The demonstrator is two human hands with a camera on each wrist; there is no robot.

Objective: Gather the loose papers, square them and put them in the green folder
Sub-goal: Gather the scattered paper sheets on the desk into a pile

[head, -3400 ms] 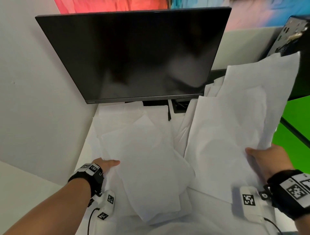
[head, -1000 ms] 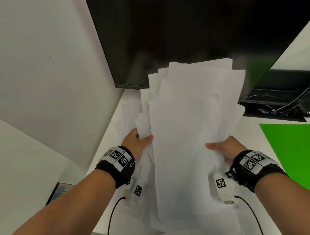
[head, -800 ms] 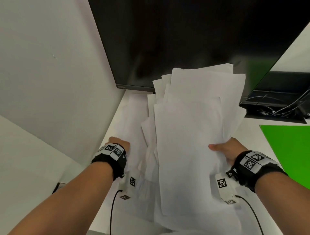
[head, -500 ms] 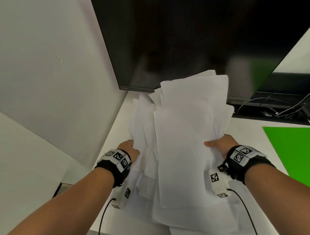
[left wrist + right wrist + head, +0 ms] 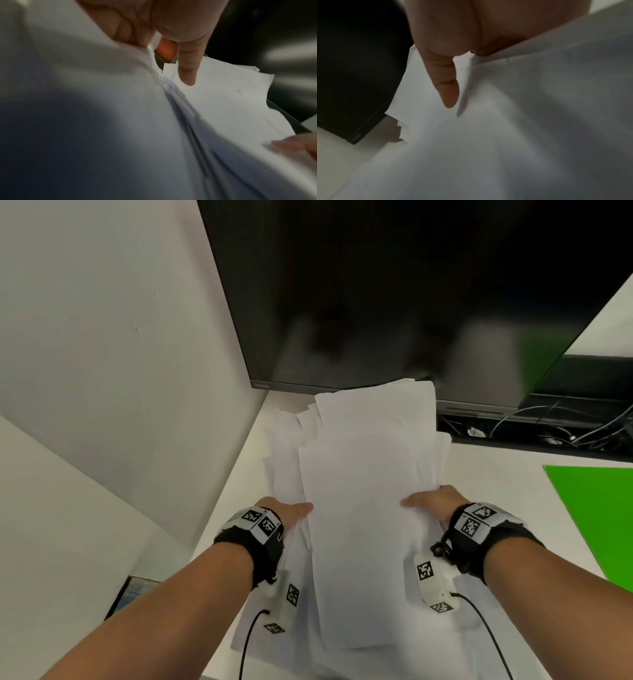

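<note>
A loose, uneven stack of white papers (image 5: 366, 491) lies lengthwise in front of me on the white desk, its sheets fanned out at the far end. My left hand (image 5: 286, 513) grips the stack's left edge, thumb on top (image 5: 187, 70), fingers underneath. On the right edge my right hand (image 5: 433, 503) holds the same stack, thumb (image 5: 448, 92) pressed on the top sheet. The papers (image 5: 223, 97) and papers (image 5: 505, 121) fill both wrist views. The green folder (image 5: 596, 518) lies flat on the desk to the right, apart from the stack.
A big black monitor (image 5: 394, 289) stands just behind the papers. Right of its base lies a dark cable tray (image 5: 548, 433) with wires. A grey wall (image 5: 102, 337) closes the left side, and the desk's left edge (image 5: 219, 515) runs beside my left wrist.
My left hand let go, dropped to the desk for stray sheets, then came back to the stack's left edge. The stack has sunk lower and its sheets lie closer together.
</note>
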